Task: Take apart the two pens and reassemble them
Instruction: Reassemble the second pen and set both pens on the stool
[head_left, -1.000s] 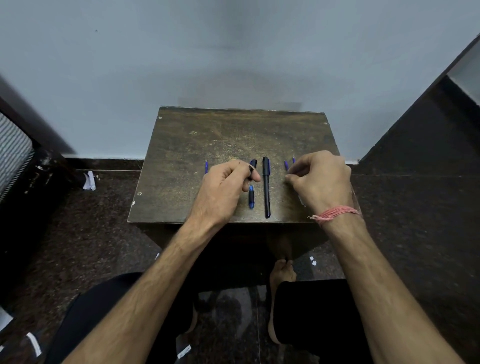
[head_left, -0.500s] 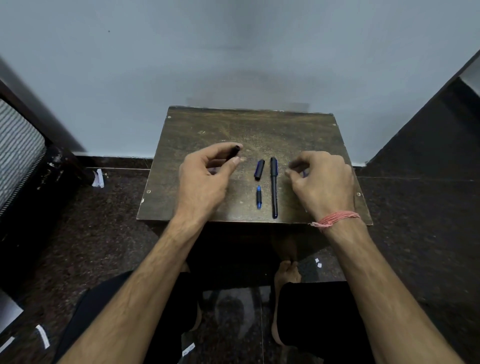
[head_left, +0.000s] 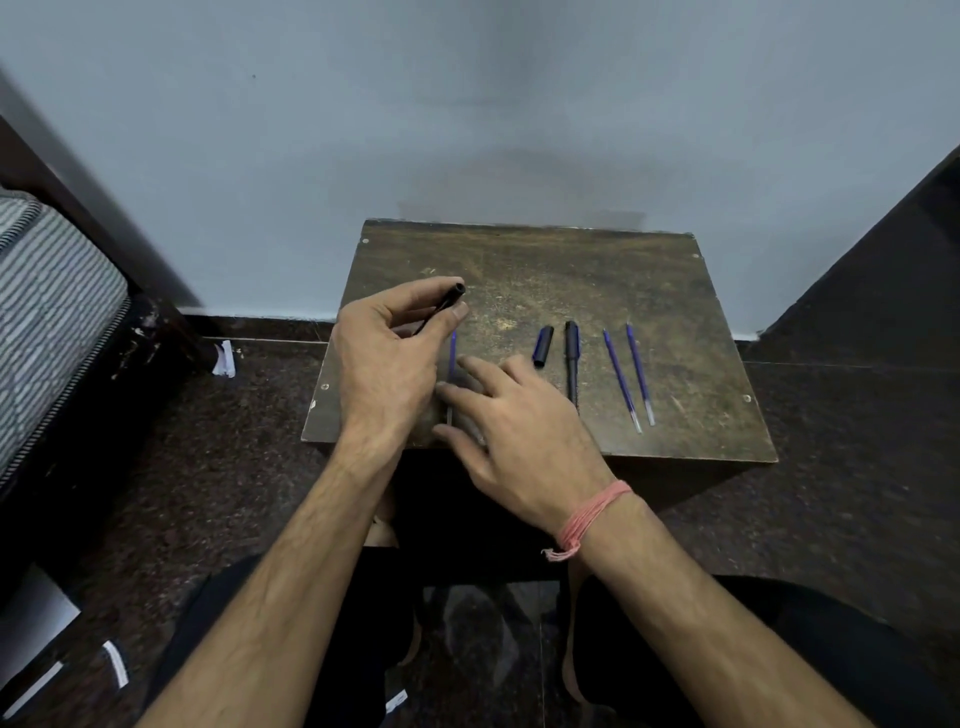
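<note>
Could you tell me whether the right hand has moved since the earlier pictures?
Yes. The right hand has crossed leftward over the black pen, from beside the two refills toward the left hand.

The right hand (head_left: 511, 415) hides the near ends of one refill (head_left: 452, 358) and the black pen (head_left: 572, 358).

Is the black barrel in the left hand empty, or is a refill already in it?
Cannot tell. The left hand holds the black barrel with its open end dark; one refill lies on the table.

pink thread wristband (head_left: 592, 519), black trousers (head_left: 727, 649)
</note>
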